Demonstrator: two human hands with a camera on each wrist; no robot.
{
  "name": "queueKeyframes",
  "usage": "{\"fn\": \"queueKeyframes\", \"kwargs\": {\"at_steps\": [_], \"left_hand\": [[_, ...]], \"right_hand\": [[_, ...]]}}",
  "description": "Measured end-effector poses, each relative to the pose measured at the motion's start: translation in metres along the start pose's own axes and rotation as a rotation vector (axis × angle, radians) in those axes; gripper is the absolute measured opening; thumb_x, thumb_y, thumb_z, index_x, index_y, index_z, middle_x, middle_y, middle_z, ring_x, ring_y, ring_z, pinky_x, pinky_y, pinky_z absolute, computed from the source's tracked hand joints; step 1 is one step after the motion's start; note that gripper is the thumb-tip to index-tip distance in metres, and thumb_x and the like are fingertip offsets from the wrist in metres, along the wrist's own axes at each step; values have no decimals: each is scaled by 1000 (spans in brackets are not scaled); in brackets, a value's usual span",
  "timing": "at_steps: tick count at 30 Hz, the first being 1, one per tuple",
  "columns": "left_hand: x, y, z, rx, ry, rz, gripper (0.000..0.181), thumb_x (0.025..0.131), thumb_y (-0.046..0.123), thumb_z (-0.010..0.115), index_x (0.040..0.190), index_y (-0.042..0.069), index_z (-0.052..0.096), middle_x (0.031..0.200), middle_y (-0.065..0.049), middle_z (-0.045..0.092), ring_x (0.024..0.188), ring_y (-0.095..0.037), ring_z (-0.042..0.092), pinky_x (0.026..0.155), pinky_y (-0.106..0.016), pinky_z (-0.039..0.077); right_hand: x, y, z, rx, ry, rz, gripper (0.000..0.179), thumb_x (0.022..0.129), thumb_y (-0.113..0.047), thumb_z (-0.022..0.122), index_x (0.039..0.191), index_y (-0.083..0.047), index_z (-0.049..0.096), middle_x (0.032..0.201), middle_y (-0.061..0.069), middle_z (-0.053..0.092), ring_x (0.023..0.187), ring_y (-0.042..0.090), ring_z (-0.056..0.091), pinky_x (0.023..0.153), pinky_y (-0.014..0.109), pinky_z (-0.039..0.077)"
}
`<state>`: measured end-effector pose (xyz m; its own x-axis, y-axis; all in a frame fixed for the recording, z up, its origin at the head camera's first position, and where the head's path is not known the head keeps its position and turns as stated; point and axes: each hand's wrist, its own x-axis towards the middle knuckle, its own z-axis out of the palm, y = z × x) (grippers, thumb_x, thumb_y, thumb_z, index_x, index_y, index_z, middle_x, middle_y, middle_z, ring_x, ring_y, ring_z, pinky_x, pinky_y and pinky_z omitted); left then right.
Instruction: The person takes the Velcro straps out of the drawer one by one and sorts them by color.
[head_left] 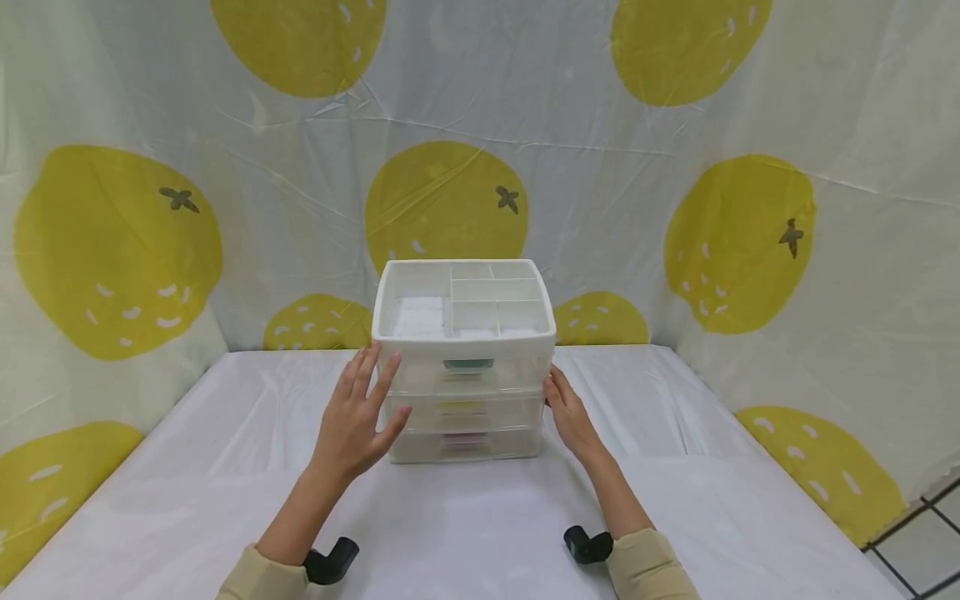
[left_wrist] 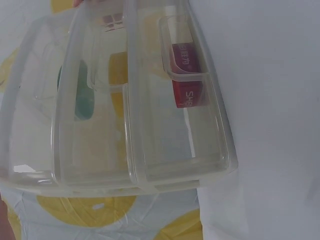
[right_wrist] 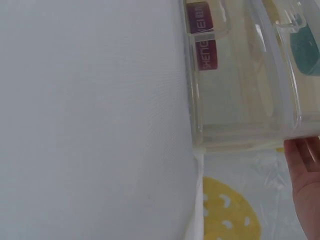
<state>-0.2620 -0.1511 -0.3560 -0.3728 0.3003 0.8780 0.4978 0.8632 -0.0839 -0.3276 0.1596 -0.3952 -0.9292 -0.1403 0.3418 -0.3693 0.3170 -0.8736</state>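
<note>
A white plastic drawer unit stands on the covered table, with three clear drawers under a divided top tray. My left hand is at its left front side, fingers extended and spread, fingertips by the tray rim. On the opposite side, the fingers of my right hand rest against the wall, thumb apart. Through the drawer fronts show a green item, a yellow item and a dark red packet with white lettering. The drawers look pushed in. In the right wrist view, fingertips touch the unit's side.
A white cloth covers the table. Behind and at both sides hangs a pale curtain printed with yellow fruit. Black curved pieces sit at both wrists. A dark grid shows at the lower right.
</note>
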Motion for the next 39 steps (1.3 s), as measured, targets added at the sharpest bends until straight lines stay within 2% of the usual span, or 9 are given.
{"fn": "queueKeyframes", "kwargs": {"at_steps": [3, 8, 15, 24, 27, 30, 34, 39], "left_hand": [[1, 2, 0, -5, 6, 19, 61, 95, 51, 21, 134, 9, 42, 141, -19, 37, 128, -35, 35, 116, -29, 9], [3, 7, 1, -7, -4, 47, 60, 95, 50, 21, 133, 9, 44, 139, -19, 39, 129, -34, 34, 116, -31, 9], [4, 11, 6, 3, 11, 87, 57, 96, 47, 23, 131, 8, 46, 137, -18, 41, 127, -34, 37, 107, -44, 26], [6, 16, 10, -9, -4, 92, 56, 95, 46, 25, 132, 9, 46, 138, -18, 41, 128, -34, 36, 103, -47, 30], [6, 17, 10, -11, 1, 86, 56, 95, 46, 25, 131, 9, 47, 138, -18, 41, 128, -34, 37, 103, -48, 30], [6, 19, 11, -15, -1, 82, 57, 95, 47, 24, 131, 9, 47, 138, -17, 41, 128, -34, 36, 103, -49, 30], [6, 21, 12, -21, -6, 78, 56, 95, 47, 24, 130, 10, 48, 138, -18, 41, 128, -34, 36, 103, -49, 29], [6, 26, 12, -35, -9, 80, 55, 95, 45, 25, 130, 9, 49, 138, -18, 42, 128, -34, 37, 103, -50, 30]], "right_hand": [[1, 1, 0, 28, -1, 6, 49, 98, -38, 31, 140, -12, 30, 140, 19, 38, 127, 34, 39, 104, 49, 35], [1, 1, 1, 68, 5, 2, 46, 99, -32, 31, 140, -10, 31, 138, 21, 40, 126, 34, 40, 104, 49, 34], [1, 1, 2, 115, 18, -15, 46, 99, -32, 33, 139, -10, 32, 136, 21, 40, 124, 33, 41, 103, 50, 35], [0, 5, 7, 75, 73, 14, 43, 99, -32, 33, 138, -14, 34, 136, 17, 43, 120, 29, 43, 101, 47, 37], [0, 5, 8, 64, 97, 2, 42, 99, -30, 33, 137, -13, 35, 131, 18, 47, 115, 28, 46, 98, 44, 39], [0, 5, 9, 59, 114, -11, 41, 99, -28, 33, 136, -12, 36, 117, 18, 53, 108, 23, 49, 95, 41, 41], [0, 5, 9, 70, 113, -19, 40, 99, -26, 35, 135, -11, 38, 97, 4, 51, 97, 13, 49, 94, 39, 42], [0, 4, 7, 98, 93, 3, 42, 98, -29, 36, 137, -13, 37, 94, -4, 47, 98, 11, 50, 98, 43, 41]]}}
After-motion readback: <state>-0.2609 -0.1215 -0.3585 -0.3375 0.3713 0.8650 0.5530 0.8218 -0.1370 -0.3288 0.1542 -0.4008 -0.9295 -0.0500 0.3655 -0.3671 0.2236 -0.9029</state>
